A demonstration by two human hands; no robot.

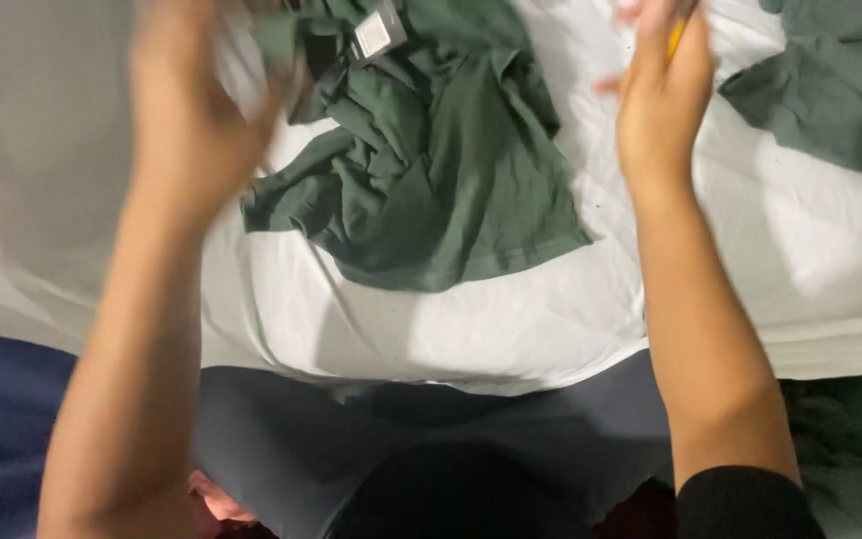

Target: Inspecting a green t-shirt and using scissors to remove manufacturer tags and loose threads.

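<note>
dark green cotton, a crumpled t-shirt, lies on the white sheet of a bed, between our raised hands. our left hand is blurred, seemingly gripping the shirt's collar edge, though we cannot tell. our right hand pinches something thin and yellow. another green garment lies far right. the room beyond is hidden.

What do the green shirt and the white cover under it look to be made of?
The green shirt looks like soft knit cotton jersey, matte: it crumples into loose folds and has a stitched hem. The white sheet looks like thin woven fabric, smooth and matte, with fine creases. The exact fibres cannot be told.
</note>
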